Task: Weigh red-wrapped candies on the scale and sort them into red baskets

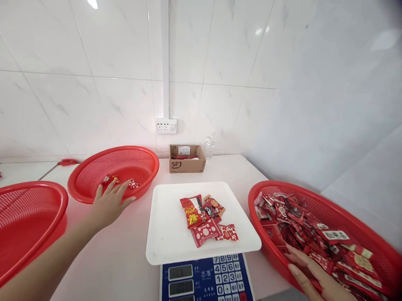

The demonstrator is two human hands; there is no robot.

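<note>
My left hand (112, 206) is open, fingers spread, over the near rim of a red mesh basket (95, 163) that holds a few small wrapped packets (134, 184). My right hand (322, 282) is at the near rim of another red basket (264, 186), which is heaped with red snack packets (311, 223). Its thumb and forefinger are apart, with no packet visible between them; the other fingers are partly hidden. Between my hands, several red packets (202, 218) lie on the white tray (169, 247) of a blue weighing scale (207, 281).
A third red basket (50, 192) stands at the near left. An SF cardboard box (190, 166) with red packets inside sits by the wall, beside a clear plastic container (210, 145). A wall socket (166, 126) is above. A red-handled tool (67, 162) lies at the back left.
</note>
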